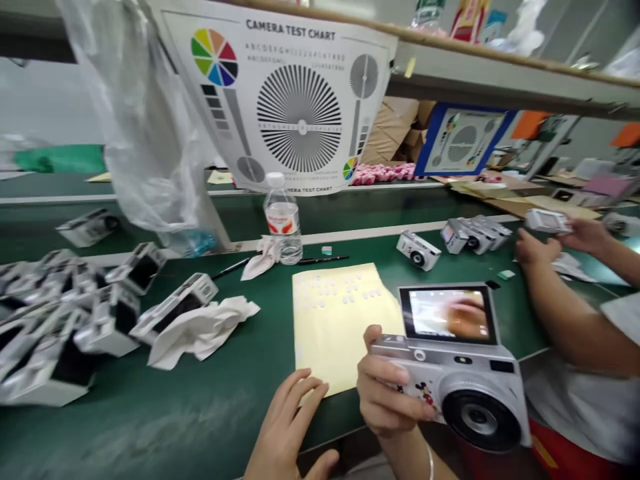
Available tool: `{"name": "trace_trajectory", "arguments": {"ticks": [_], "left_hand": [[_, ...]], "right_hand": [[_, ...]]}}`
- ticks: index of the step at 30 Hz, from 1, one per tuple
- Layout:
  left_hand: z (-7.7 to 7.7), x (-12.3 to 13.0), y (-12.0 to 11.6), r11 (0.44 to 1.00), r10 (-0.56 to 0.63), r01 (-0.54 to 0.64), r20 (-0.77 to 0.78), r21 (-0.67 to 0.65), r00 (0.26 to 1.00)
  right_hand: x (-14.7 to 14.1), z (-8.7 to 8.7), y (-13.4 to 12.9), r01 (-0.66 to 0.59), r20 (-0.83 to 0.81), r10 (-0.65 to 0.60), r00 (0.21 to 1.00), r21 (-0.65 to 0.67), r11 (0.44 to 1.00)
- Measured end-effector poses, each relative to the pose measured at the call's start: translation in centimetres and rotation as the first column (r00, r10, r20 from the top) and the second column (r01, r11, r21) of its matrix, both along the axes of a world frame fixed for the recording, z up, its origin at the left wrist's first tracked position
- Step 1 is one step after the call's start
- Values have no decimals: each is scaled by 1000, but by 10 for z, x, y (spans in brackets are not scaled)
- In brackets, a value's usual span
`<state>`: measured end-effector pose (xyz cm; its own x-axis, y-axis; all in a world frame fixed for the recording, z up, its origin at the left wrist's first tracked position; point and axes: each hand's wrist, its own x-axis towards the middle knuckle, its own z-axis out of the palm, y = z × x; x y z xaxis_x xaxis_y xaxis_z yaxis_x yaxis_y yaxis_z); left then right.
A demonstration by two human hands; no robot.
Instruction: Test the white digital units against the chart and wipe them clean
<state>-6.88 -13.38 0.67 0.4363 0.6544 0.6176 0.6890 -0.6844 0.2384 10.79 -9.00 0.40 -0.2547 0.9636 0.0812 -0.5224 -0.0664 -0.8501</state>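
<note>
My right hand (393,393) is wrapped around the side of a silver digital camera (483,393), raised above the table's front edge. Its lens points toward me, and a small cartoon mouse decorates the front. The flip-up screen (447,313) is raised and lit, showing a blurred, skin-toned shape. My left hand (290,427) has its fingers stretched out, the tips at the lower edge of a yellow sheet (340,347). Rows of small pale stickers (327,290) sit on the upper part of that sheet.
Many cameras (107,320) crowd the left, beside a crumpled tissue (205,330). A water bottle (283,223) and pens (323,259) lie behind the sheet. A test chart (300,100) hangs ahead. More cameras (473,235) stand right, where another person's hands (537,247) hold one.
</note>
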Motion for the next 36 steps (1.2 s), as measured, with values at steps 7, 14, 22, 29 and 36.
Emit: {"name": "trace_trajectory", "arguments": {"ticks": [7,14,22,29,36], "left_hand": [[-22,4,14,978,42,-10,-149,210,988],[-22,5,12,980,93,-68,-126,186,988],[-19,-4,10,989,35,9,287,-149,957],[33,-10,3,764,282,561,947,-318,153],[33,6,8,859,409,403,898,-317,-165]], "right_hand": [[-10,2,0,173,-177,-230,957,-290,941],[-16,7,1,145,-254,-238,938,-334,931],[-5,-1,11,-80,-242,58,968,-82,993],[10,24,-3,-163,84,157,984,68,984],[-16,23,-23,-124,605,-33,796,217,968]]}}
